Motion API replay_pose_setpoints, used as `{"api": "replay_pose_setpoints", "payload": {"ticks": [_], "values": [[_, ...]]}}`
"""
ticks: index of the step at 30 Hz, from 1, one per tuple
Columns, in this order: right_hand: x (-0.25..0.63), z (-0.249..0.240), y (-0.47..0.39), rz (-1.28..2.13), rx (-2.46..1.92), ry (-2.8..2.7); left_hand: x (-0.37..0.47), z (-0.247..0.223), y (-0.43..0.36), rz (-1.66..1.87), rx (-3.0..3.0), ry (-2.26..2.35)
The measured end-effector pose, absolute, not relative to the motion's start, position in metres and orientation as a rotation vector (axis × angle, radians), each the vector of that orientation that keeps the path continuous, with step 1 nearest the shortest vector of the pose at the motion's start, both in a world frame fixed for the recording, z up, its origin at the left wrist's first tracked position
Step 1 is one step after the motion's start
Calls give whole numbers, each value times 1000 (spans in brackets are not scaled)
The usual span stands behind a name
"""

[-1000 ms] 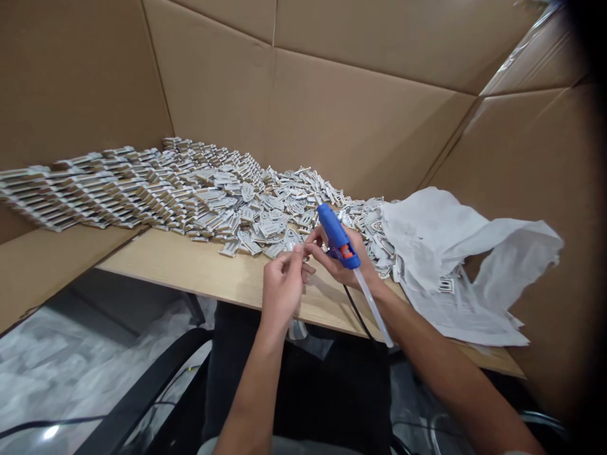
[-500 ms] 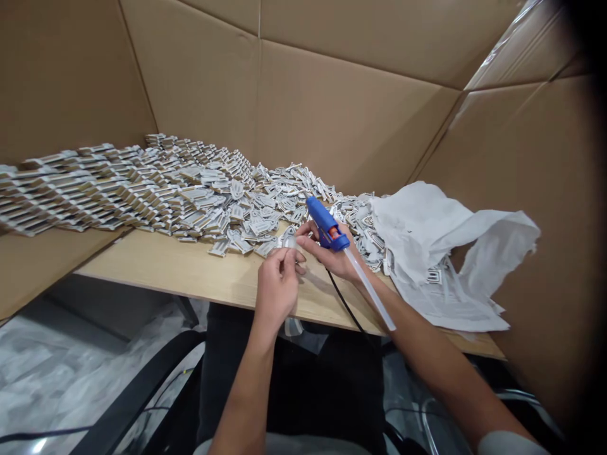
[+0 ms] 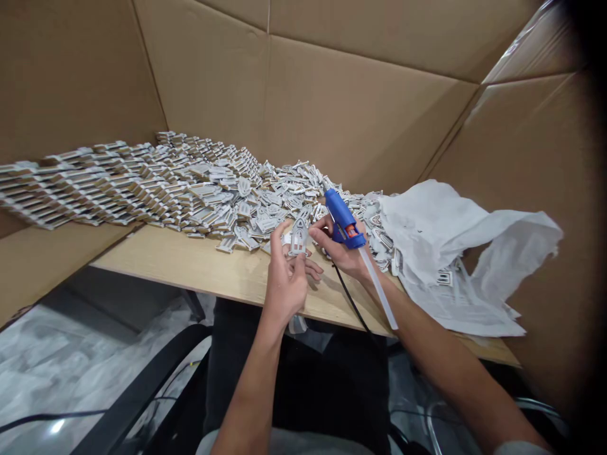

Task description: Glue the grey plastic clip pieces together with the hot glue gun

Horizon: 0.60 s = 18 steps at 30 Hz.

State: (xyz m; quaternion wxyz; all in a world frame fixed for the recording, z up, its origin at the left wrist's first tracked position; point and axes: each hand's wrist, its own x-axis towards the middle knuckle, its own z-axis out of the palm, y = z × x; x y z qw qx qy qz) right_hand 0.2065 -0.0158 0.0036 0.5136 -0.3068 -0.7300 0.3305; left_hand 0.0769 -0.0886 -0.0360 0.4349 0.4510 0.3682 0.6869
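Note:
My left hand [image 3: 288, 278] holds a small grey-white arched cutout piece [image 3: 298, 237] upright between thumb and fingers, its openwork face turned toward me. In my right hand [image 3: 348, 256] is a blue hot glue gun [image 3: 342, 218], its nozzle pointing away toward the pile. A long translucent glue stick [image 3: 378, 287] sticks out of the gun's back end, over my right forearm. The thumb and fingertips of my right hand are close to the piece's right edge; whether they touch it I cannot tell.
Behind my hands lies a heap of loose cutout pieces [image 3: 265, 208]. Stacked rows of them [image 3: 95, 183] fill the left. Crumpled white sheeting [image 3: 431, 227] covers the table's right end. Cardboard walls [image 3: 360, 114] enclose the wooden table [image 3: 190, 265]. A black cord [image 3: 349, 302] hangs over its front edge.
The piece in my left hand has been turned to stand upright, and that hand's fingers have spread behind it. The glue gun has shifted slightly right in view.

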Motion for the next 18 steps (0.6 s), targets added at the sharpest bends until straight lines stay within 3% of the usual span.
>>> {"api": "replay_pose_setpoints", "payload": {"ticks": [7,18], "values": [[199,-7,-20,802,-731,-1718,83,-39,-82,1691,1021,1058],[195,-4,-29,362,-801,-1866,81,-38,-82,1756,960,1031]]}}
